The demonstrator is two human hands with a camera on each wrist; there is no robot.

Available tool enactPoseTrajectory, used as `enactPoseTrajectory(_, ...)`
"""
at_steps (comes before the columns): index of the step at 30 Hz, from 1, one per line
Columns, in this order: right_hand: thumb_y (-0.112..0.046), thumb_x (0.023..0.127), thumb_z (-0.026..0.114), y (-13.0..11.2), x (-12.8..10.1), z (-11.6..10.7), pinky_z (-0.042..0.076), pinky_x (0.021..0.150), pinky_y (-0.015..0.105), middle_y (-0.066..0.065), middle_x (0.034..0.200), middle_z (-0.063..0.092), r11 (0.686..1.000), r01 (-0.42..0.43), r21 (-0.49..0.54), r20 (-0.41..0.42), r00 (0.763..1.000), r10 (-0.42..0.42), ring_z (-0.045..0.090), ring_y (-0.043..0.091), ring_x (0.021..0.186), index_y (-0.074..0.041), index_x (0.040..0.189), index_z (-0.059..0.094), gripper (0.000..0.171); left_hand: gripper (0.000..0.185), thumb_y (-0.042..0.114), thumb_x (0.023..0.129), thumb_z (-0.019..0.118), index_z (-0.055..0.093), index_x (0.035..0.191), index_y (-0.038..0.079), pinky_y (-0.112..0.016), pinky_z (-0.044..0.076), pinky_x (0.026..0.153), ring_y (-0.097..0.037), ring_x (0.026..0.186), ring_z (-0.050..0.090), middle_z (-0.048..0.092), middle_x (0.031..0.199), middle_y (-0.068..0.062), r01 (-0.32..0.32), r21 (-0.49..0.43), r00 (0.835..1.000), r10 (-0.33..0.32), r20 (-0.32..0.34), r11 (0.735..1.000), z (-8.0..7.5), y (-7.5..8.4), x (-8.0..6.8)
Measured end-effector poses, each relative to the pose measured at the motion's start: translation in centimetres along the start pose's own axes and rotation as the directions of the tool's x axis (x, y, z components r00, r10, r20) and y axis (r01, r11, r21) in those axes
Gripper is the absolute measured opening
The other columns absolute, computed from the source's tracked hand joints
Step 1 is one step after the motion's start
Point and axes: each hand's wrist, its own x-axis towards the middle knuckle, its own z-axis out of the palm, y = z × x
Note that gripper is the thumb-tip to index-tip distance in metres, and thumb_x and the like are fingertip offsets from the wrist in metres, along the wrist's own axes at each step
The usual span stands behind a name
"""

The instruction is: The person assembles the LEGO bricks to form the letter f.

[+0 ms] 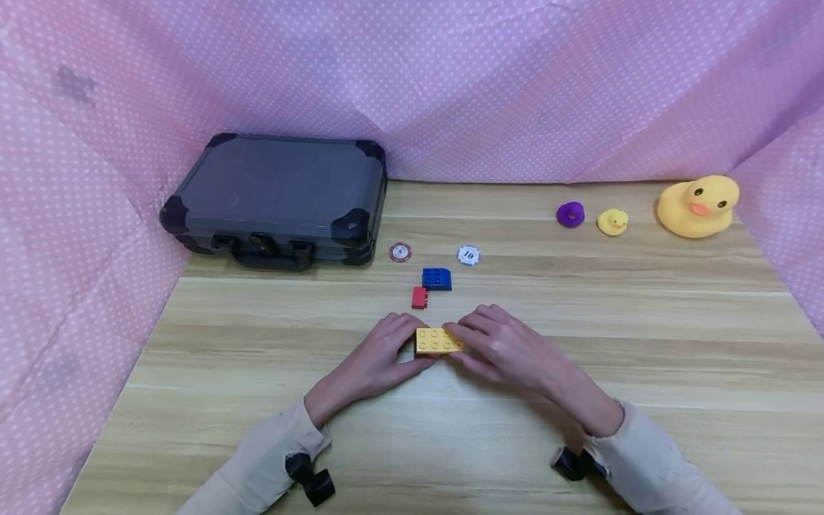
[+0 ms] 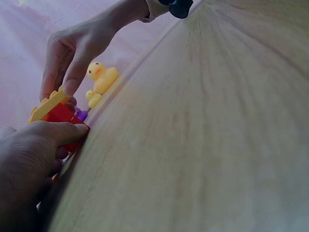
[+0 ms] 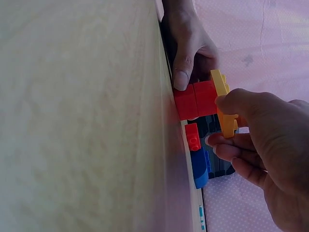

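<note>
Yellow brick (image 1: 439, 340): flat studded plate, two rows of four studs, studs facing up. Sits level on top of the red bricks, overhanging them on the right. Position: middle of the tabletop, nearer the near edge than the far edge. Pinched at its left end by the left hand (image 1: 378, 363) and at its right end by the right hand (image 1: 508, 347).

Red bricks (image 3: 195, 99): two stacked blocks, glossy red, upright, the lower one resting on the tabletop. Directly beneath the yellow brick and touching it; the left thumb presses against the lower block's side.
</note>
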Motion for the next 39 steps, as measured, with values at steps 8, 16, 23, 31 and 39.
enactPoseTrajectory(8,-0.027,0.087,0.083,0.1,0.0,0.2,0.057,0.086,0.037,0.006,0.109,0.075,0.999,-0.020,0.050,-0.008,1.000,0.021,0.068,0.019,0.096,-0.005,0.124,0.073,0.045,0.036,0.028,0.093,0.081,0.066,0.123,0.015,-0.040,0.046,0.099,-0.014,0.112,0.053,0.064,0.123,0.004,0.007,-0.005,1.000,-0.007,0.006,1.000,0.0,0.1,0.1)
enactPoseTrajectory(16,-0.030,0.091,0.080,0.1,-0.1,0.3,0.055,0.093,0.040,0.006,0.117,0.073,0.988,-0.086,0.129,0.040,0.996,0.082,0.066,0.019,0.106,-0.006,0.129,0.070,0.046,0.036,0.027,0.092,0.081,0.066,0.122,0.015,-0.042,0.046,0.100,-0.015,0.113,0.054,0.064,0.123,0.003,0.002,-0.006,1.000,-0.002,-0.005,1.000,0.1,0.0,0.0)
enactPoseTrajectory(23,-0.028,0.098,0.074,1.1,0.0,0.6,0.055,0.093,0.038,-0.001,0.120,0.069,0.929,-0.165,0.330,0.027,0.986,0.165,0.061,0.013,0.109,-0.010,0.125,0.072,0.033,0.036,0.029,0.092,0.082,0.066,0.122,0.015,-0.042,0.046,0.099,-0.015,0.112,0.054,0.064,0.122,0.003,0.001,-0.004,1.000,-0.001,-0.006,1.000,0.1,0.0,0.0)
enactPoseTrajectory(31,-0.011,0.102,0.067,3.0,1.1,2.0,0.052,0.099,0.044,0.002,0.121,0.070,0.833,-0.233,0.502,0.017,0.965,0.260,0.062,0.018,0.115,-0.005,0.124,0.071,0.024,0.035,0.030,0.093,0.081,0.066,0.121,0.014,-0.042,0.046,0.100,-0.014,0.112,0.055,0.065,0.121,0.003,0.000,0.007,1.000,0.000,-0.008,1.000,0.0,0.0,0.0)
enactPoseTrajectory(39,-0.012,0.101,0.068,3.7,2.3,3.0,0.052,0.098,0.044,0.007,0.121,0.069,0.831,-0.274,0.484,0.027,0.954,0.299,0.063,0.022,0.114,-0.003,0.127,0.069,0.027,0.035,0.028,0.092,0.082,0.066,0.121,0.015,-0.040,0.046,0.098,-0.013,0.109,0.054,0.065,0.119,0.004,-0.007,0.005,1.000,0.007,-0.017,1.000,0.0,0.0,0.0)
